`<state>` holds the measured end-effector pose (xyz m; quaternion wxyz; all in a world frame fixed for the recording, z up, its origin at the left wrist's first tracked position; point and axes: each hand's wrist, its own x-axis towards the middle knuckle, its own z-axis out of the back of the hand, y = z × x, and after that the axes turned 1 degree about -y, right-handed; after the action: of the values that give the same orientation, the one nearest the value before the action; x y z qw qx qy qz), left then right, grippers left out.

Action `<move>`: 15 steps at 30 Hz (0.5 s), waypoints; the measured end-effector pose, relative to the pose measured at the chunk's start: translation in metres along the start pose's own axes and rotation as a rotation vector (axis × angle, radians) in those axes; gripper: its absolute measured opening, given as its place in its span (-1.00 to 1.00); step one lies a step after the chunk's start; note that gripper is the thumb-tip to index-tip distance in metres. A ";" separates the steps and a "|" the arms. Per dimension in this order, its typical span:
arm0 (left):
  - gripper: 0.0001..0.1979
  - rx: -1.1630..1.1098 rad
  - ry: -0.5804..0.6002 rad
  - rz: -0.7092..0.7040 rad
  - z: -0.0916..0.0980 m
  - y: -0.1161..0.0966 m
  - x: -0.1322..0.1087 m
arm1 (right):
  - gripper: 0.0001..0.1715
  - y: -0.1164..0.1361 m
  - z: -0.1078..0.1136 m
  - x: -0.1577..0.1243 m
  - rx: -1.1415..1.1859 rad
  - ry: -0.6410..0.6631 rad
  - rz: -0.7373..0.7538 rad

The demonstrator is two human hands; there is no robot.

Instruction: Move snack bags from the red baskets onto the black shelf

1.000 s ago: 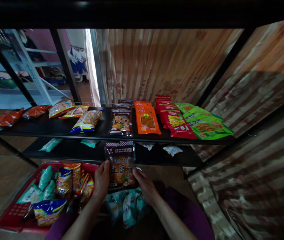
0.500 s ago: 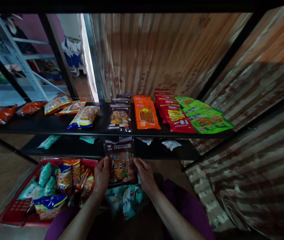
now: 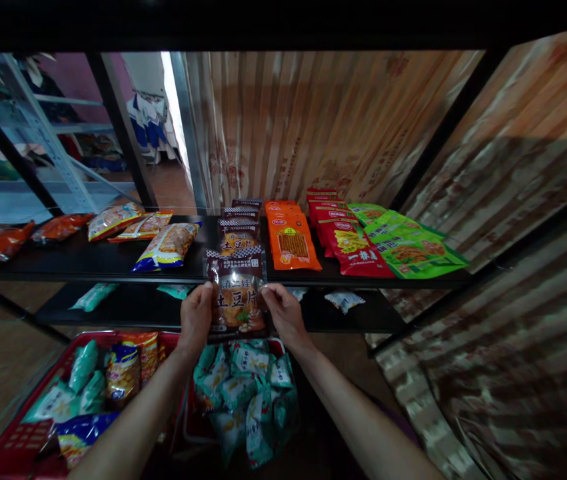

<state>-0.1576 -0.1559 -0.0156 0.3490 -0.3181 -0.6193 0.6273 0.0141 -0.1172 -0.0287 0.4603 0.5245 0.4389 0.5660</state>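
While the left hand (image 3: 197, 319) and right hand (image 3: 286, 319) pinch a brown packet (image 3: 237, 297) by its sides in their fingers, near the edge of the black shelf (image 3: 210, 243), matching packets (image 3: 239, 229) lie at twelve o'clock, teal packets (image 3: 243, 390) at six.

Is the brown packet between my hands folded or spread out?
Spread out: the brown packet shows its front from top to bottom, your left hand and right hand gripping opposite sides.

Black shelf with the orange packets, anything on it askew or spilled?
Nothing looks spilled. The bright green plastic packets at the right end look askew, splayed diagonally, while the flat orange plastic packets form a row. Puffy plastic snack bags at left lie at mixed angles.
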 end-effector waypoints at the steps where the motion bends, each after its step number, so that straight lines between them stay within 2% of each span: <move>1: -0.61 0.003 0.001 -0.018 -0.003 -0.006 0.009 | -0.65 0.003 -0.003 0.010 0.005 -0.007 0.006; 4: -0.65 -0.019 0.025 -0.093 -0.012 -0.022 0.038 | -0.68 0.009 -0.013 0.041 0.096 -0.025 -0.010; 7: -0.66 -0.030 0.001 -0.171 -0.022 -0.031 0.068 | -0.69 0.013 -0.022 0.071 0.096 -0.062 0.065; 11: -0.66 -0.073 0.020 -0.172 -0.036 -0.039 0.099 | -0.72 0.010 -0.027 0.104 -0.042 -0.152 0.153; 15: -0.67 -0.065 0.019 -0.169 -0.048 -0.042 0.118 | -0.78 0.006 -0.030 0.125 -0.247 -0.239 0.236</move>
<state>-0.1814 -0.0322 0.0290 0.3960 -0.2821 -0.6605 0.5722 -0.0193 0.0037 -0.0011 0.5003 0.5753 0.2440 0.5993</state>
